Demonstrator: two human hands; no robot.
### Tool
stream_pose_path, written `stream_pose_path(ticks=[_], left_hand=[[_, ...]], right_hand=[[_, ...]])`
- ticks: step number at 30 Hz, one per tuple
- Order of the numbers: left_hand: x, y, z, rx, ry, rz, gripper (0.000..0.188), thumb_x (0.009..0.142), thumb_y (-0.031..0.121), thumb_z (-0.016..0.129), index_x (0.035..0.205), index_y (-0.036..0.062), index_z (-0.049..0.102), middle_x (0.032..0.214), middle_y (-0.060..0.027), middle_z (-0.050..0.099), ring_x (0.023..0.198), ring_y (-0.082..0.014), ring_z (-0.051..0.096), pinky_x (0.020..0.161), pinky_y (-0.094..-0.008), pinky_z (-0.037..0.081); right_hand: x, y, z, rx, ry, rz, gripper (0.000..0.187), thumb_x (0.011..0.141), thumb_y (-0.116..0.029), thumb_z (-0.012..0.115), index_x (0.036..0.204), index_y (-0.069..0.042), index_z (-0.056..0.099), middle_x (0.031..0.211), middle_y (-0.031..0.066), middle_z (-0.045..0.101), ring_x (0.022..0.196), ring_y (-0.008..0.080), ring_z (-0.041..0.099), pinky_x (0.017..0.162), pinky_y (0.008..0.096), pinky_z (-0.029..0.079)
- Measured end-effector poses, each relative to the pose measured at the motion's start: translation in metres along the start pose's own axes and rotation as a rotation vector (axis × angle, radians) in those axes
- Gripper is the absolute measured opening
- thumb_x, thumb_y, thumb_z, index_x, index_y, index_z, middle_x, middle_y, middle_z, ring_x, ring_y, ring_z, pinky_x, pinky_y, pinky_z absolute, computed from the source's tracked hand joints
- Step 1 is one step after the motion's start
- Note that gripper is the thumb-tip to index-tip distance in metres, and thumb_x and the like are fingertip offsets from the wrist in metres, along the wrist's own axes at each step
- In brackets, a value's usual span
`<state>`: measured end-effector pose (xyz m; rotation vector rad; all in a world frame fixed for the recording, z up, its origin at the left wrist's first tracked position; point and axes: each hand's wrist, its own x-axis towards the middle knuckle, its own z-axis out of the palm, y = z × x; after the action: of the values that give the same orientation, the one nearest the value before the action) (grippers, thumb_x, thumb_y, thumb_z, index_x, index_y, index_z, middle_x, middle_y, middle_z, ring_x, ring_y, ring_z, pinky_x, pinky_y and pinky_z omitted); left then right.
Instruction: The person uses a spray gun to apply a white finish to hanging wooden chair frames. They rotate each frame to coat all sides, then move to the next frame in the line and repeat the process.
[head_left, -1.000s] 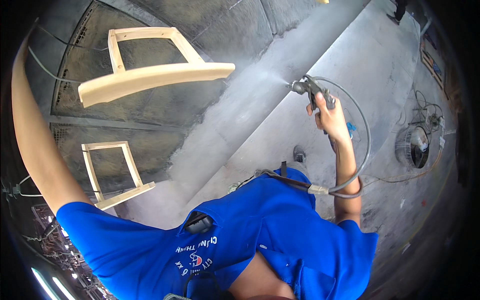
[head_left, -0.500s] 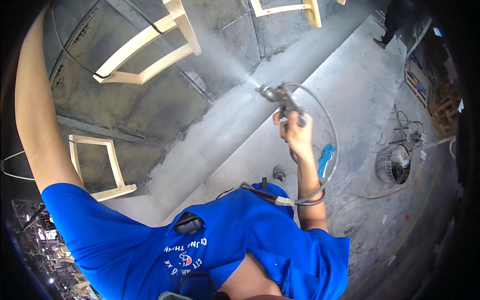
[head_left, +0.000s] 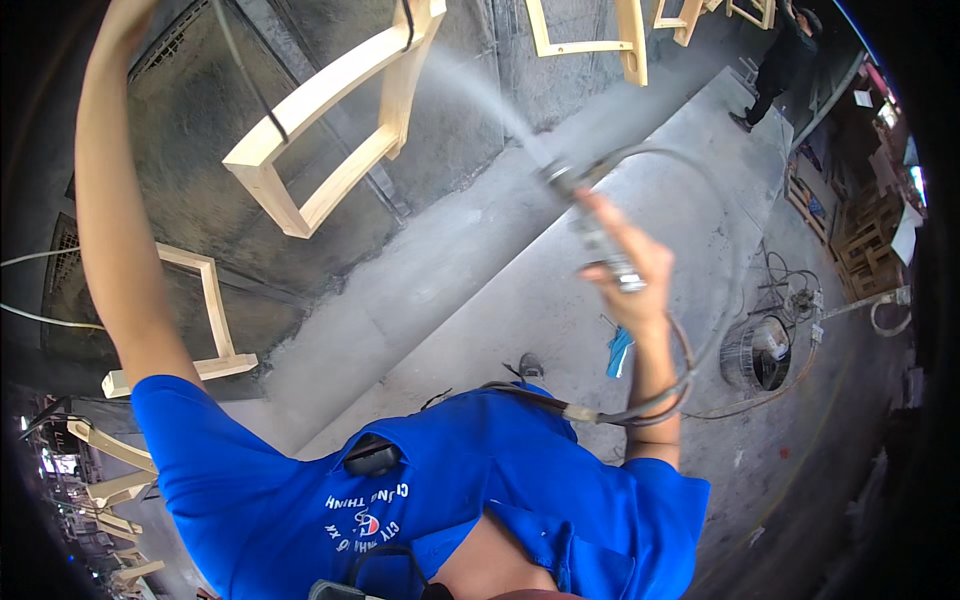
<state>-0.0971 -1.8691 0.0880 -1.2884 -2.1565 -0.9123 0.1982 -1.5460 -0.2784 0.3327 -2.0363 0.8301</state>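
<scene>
My right hand (head_left: 640, 265) is closed round a metal spray gun (head_left: 600, 235), slightly blurred by motion. A pale mist fans from its nozzle up and left toward a light wooden frame (head_left: 345, 180), which hangs from dark hooks and is tilted. The gun and the frame are apart. A grey hose (head_left: 725, 210) loops from the gun past my right forearm to my waist. My left arm (head_left: 115, 200) reaches up along the left side, and its hand lies beyond the top edge. Beside that forearm hangs a second wooden frame (head_left: 215, 290).
More wooden frames (head_left: 590, 47) hang at the top. A dark stained panel wall (head_left: 330, 245) stands behind them. On the floor at right are a round drum (head_left: 740, 355), tangled hoses (head_left: 795, 285) and a blue cloth (head_left: 619, 352). Another person (head_left: 780, 70) stands at the far right.
The near wooden frame has turned and shifted right and down in view. My right hand and the spray gun have moved right and slightly down, with mist still coming out.
</scene>
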Motion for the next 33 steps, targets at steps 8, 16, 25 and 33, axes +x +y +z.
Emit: stream_pose_path(ticks=[8, 16, 25, 33], left_hand=[[-0.056, -0.006, 0.03, -0.318, 0.034, -0.036, 0.054, 0.107, 0.03, 0.058, 0.148, -0.0044, 0.047, 0.1, -0.0107, 0.074, 0.075, -0.0098, 0.066, 0.069, -0.0238, 0.054], [-0.062, 0.002, 0.041, -0.36, -0.02, 0.011, 0.069, 0.104, 0.03, 0.061, 0.156, -0.0071, 0.036, 0.106, -0.0102, 0.073, 0.078, -0.0089, 0.064, 0.07, -0.0236, 0.053], [-0.059, -0.003, 0.057, -0.516, -0.045, -0.003, 0.055, 0.102, 0.024, 0.063, 0.145, -0.0079, 0.049, 0.115, -0.0136, 0.073, 0.082, -0.0125, 0.069, 0.073, -0.0256, 0.056], [-0.015, -0.01, 0.103, -0.697, 0.012, 0.009, 0.022, 0.101, 0.018, 0.064, 0.108, -0.0027, 0.065, 0.105, -0.0111, 0.072, 0.083, -0.0129, 0.07, 0.073, -0.0276, 0.057]], right_hand=[[0.131, -0.092, -0.092, 0.2, -0.202, 0.199, 0.056, 0.1, -0.054, 0.065, 0.113, 0.0, 0.07, 0.075, 0.0006, 0.065, 0.052, 0.0029, 0.047, 0.046, 0.02, 0.036], [0.178, -0.102, -0.063, -0.056, -0.266, 0.381, 0.047, 0.109, -0.052, 0.049, 0.1, -0.008, 0.061, 0.069, -0.0035, 0.056, 0.047, 0.0011, 0.04, 0.042, 0.0205, 0.029], [0.121, -0.075, 0.019, 0.216, -0.533, 0.537, 0.047, 0.1, -0.048, 0.069, 0.083, -0.005, 0.066, 0.064, -0.0034, 0.056, 0.061, 0.0066, 0.048, 0.056, 0.0287, 0.04], [0.057, -0.042, 0.053, -0.273, -0.473, 0.377, 0.054, 0.091, -0.051, 0.075, 0.135, -0.021, 0.069, 0.095, 0.0198, 0.075, 0.092, 0.0444, 0.07, 0.08, 0.0487, 0.057]])
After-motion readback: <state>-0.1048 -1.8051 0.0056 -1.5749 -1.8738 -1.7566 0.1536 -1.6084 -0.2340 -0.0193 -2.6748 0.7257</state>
